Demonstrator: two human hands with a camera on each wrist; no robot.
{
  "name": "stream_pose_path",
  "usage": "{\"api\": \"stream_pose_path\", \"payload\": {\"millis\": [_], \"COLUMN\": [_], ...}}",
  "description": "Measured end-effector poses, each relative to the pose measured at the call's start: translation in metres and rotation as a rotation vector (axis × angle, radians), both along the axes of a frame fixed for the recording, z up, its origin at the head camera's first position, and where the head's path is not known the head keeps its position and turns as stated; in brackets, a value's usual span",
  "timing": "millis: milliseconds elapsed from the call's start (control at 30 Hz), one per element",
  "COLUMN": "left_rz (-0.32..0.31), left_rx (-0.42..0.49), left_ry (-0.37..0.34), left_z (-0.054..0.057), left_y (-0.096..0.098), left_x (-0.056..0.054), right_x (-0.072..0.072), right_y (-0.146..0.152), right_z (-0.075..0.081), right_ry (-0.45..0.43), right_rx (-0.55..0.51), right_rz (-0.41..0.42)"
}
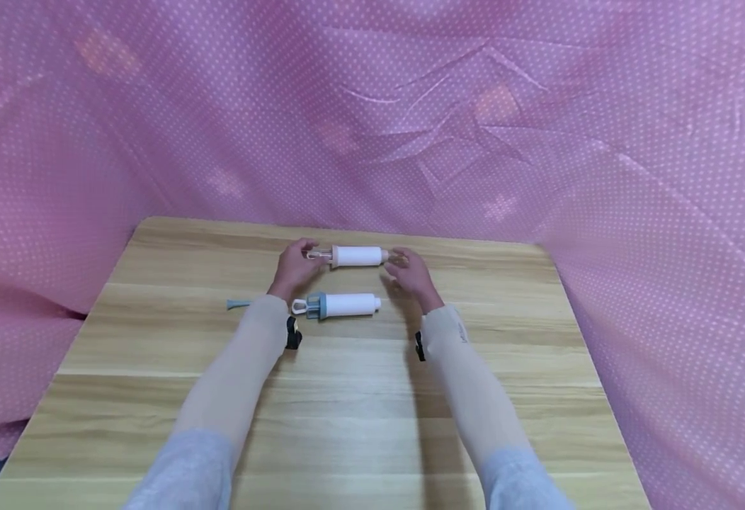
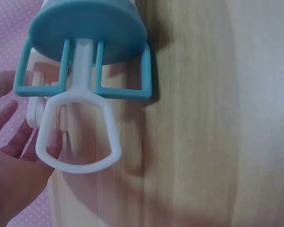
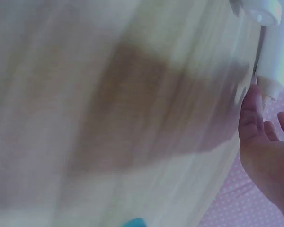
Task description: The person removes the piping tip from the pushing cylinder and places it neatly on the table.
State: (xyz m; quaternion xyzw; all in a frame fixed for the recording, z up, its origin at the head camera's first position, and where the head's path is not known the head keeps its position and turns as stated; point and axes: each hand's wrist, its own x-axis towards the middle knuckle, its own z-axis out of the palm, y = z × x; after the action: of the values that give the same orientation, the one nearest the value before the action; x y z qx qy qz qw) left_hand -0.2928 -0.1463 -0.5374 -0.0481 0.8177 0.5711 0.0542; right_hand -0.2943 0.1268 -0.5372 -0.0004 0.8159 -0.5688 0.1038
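Observation:
Two syringe-shaped white tubes lie crosswise on the table. The far white tube (image 1: 357, 256) has a beige collar and a pale handle at its left end. My left hand (image 1: 296, 268) is at that handle, fingers parted around it. At the opposite end, beside the narrow beige tip (image 3: 270, 89), is my right hand (image 3: 262, 137), its fingers apart and loosely bent. Nearer to me lies the white tube with a teal collar (image 1: 350, 304). Its white loop handle (image 2: 114, 142) overlaps my left fingertips in the left wrist view.
A thin teal piece with a flared end (image 1: 237, 304) lies left of the nearer tube, partly behind my left sleeve (image 1: 245, 368). The wooden table (image 1: 360, 425) ends at the back before a pink dotted cloth (image 1: 372, 142), which also hangs at both sides.

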Motion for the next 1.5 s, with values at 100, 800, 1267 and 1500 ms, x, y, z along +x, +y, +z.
{"api": "stream_pose_path", "payload": {"millis": [100, 800, 1267, 1500], "left_rz": [-0.023, -0.145, -0.137, -0.183], "left_rx": [-0.033, -0.184, -0.094, -0.099], "left_ry": [0.001, 0.018, 0.147, 0.249], "left_z": [0.0, -0.002, 0.022, 0.035], "left_y": [0.001, 0.011, 0.012, -0.003], "left_x": [-0.003, -0.003, 0.011, 0.027], "right_x": [-0.004, -0.001, 0.005, 0.017], "right_y": [-0.004, -0.009, 0.008, 0.006], "right_z": [0.004, 0.001, 0.02, 0.034], "right_ry": [-0.023, 0.018, 0.18, 0.164], "right_rx": [0.007, 0.12, 0.068, -0.099], "right_rz": [0.063, 0.003, 0.032, 0.083]}}
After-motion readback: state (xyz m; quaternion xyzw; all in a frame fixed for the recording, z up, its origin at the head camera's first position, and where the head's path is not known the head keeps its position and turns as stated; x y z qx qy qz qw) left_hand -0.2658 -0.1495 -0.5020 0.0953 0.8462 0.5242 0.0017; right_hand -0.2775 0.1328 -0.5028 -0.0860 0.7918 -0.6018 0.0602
